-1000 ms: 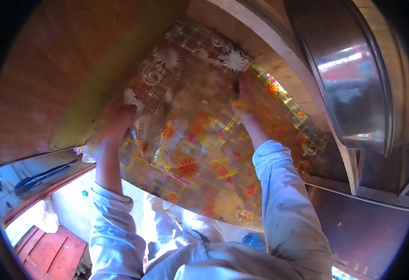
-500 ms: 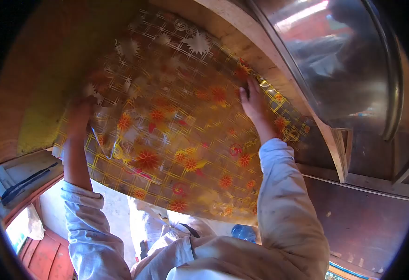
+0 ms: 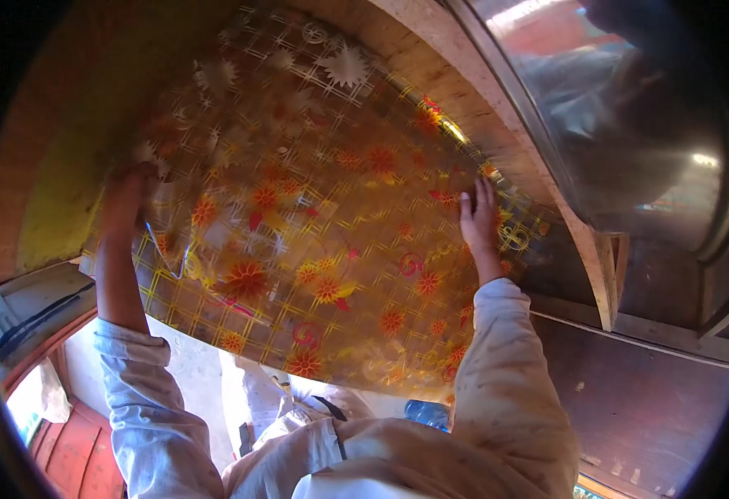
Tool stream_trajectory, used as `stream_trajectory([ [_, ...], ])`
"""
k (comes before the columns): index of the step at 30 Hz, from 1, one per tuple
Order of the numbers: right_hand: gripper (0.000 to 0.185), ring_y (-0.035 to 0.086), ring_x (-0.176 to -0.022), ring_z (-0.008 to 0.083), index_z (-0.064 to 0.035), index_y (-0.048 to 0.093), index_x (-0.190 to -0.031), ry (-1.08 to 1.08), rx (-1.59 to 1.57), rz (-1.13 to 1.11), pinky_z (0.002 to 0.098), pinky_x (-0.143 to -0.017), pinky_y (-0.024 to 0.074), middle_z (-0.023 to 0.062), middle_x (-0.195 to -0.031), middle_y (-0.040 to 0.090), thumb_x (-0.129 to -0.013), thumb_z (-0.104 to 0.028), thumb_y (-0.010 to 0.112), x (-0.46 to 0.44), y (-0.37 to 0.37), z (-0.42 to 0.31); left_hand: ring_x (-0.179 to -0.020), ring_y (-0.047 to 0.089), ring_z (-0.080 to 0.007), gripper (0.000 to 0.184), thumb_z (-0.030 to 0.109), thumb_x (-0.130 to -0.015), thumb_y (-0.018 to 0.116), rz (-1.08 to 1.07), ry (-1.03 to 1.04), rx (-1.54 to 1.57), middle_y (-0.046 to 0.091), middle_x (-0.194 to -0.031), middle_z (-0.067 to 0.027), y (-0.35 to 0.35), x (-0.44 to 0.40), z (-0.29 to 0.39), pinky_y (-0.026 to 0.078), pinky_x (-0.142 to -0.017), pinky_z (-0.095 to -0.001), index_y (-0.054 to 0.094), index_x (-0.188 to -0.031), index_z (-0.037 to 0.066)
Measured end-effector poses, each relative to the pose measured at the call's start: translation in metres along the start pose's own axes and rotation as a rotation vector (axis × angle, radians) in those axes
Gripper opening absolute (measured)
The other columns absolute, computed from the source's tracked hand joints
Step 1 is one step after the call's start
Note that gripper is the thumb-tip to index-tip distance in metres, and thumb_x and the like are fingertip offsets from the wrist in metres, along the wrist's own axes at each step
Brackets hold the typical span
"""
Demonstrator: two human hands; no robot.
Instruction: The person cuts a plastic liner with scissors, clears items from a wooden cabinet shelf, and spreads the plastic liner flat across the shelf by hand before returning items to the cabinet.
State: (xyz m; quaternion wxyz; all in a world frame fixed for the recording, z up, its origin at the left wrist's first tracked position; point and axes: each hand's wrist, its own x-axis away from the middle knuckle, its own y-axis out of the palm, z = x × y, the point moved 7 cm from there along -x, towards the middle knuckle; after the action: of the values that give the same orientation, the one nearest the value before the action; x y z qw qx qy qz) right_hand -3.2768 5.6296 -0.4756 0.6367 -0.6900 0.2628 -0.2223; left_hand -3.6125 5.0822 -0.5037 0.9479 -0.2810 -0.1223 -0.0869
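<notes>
A clear plastic sheet (image 3: 339,249) printed with orange flowers, white shapes and yellow grid lines lies over a brown surface in front of my body. Near its right edge, my right hand (image 3: 481,214) rests on it with the fingers stretched out, close to the curved wooden frame. At the sheet's left side is my left hand (image 3: 128,195), in shadow and blurred, so its fingers cannot be made out. Beside that hand the plastic is lifted in a shiny fold.
A curved wooden frame (image 3: 539,158) borders the right side, with a shiny metal panel (image 3: 630,125) beyond it. A yellowish board (image 3: 61,204) stands at left. Below are a red slatted object (image 3: 78,453), a white bag (image 3: 49,395) and a blue container (image 3: 428,414).
My hands have moved farther apart, the left one leftward and the right one right and down along the sheet. The view has shifted, and the right fingers are now spread on the sheet.
</notes>
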Motion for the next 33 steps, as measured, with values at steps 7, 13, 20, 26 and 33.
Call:
stream_trajectory([
  [7, 0.046, 0.036, -0.125, 0.0323, -0.0039, 0.041, -0.13, 0.12, -0.123, 0.027, 0.0381, -0.104, 0.0288, 0.0155, -0.135, 0.038, -0.091, -0.027, 0.047, 0.009, -0.017, 0.017, -0.064, 0.046, -0.0158, 0.023, 0.027, -0.07, 0.061, 0.005, -0.015, 0.194, 0.052, -0.07, -0.0028, 0.001, 0.012, 0.01, 0.038, -0.06, -0.031, 0.061, -0.08, 0.007],
  [13, 0.061, 0.03, -0.126, 0.0381, 0.0053, 0.041, -0.126, 0.249, 0.009, 0.087, 0.0443, -0.104, 0.0247, 0.0224, -0.136, 0.035, -0.093, -0.046, 0.036, 0.028, -0.008, 0.067, -0.071, 0.048, -0.0171, 0.027, 0.028, -0.069, 0.061, -0.021, 0.033, 0.198, 0.054, -0.078, -0.0051, 0.001, 0.0, 0.003, 0.04, -0.066, -0.0302, 0.061, -0.084, 0.006],
  [20, 0.062, 0.027, -0.13, 0.0351, 0.0055, 0.033, -0.133, 0.286, -0.113, -0.05, 0.0398, -0.107, 0.0213, 0.0212, -0.141, 0.027, -0.092, -0.04, 0.041, 0.007, -0.02, 0.064, -0.073, 0.05, -0.0183, 0.032, 0.029, -0.068, 0.061, 0.032, -0.013, 0.104, 0.055, -0.081, -0.0076, -0.006, 0.009, 0.008, 0.042, -0.065, -0.0322, 0.061, -0.088, 0.004],
  [26, 0.055, 0.027, -0.129, 0.0374, 0.0002, 0.033, -0.133, 0.43, -0.153, 0.125, 0.0455, -0.103, 0.0268, 0.0227, -0.14, 0.027, -0.093, -0.036, 0.044, 0.044, -0.023, 0.054, -0.07, 0.05, -0.0198, 0.031, 0.026, -0.067, 0.061, 0.014, 0.025, 0.114, 0.055, -0.078, -0.0092, -0.004, 0.015, 0.021, 0.042, -0.064, -0.0334, 0.059, -0.087, 0.002],
  [33, 0.066, 0.022, -0.132, 0.0357, 0.0033, 0.023, -0.138, 0.406, -0.107, 0.066, 0.0423, -0.109, 0.0182, 0.0222, -0.142, 0.024, -0.093, -0.042, 0.04, 0.04, -0.01, 0.093, -0.074, 0.05, -0.0206, 0.033, 0.024, -0.066, 0.06, 0.006, 0.01, 0.064, 0.056, -0.081, -0.0102, -0.002, 0.008, 0.017, 0.042, -0.066, -0.0333, 0.057, -0.088, -0.001],
])
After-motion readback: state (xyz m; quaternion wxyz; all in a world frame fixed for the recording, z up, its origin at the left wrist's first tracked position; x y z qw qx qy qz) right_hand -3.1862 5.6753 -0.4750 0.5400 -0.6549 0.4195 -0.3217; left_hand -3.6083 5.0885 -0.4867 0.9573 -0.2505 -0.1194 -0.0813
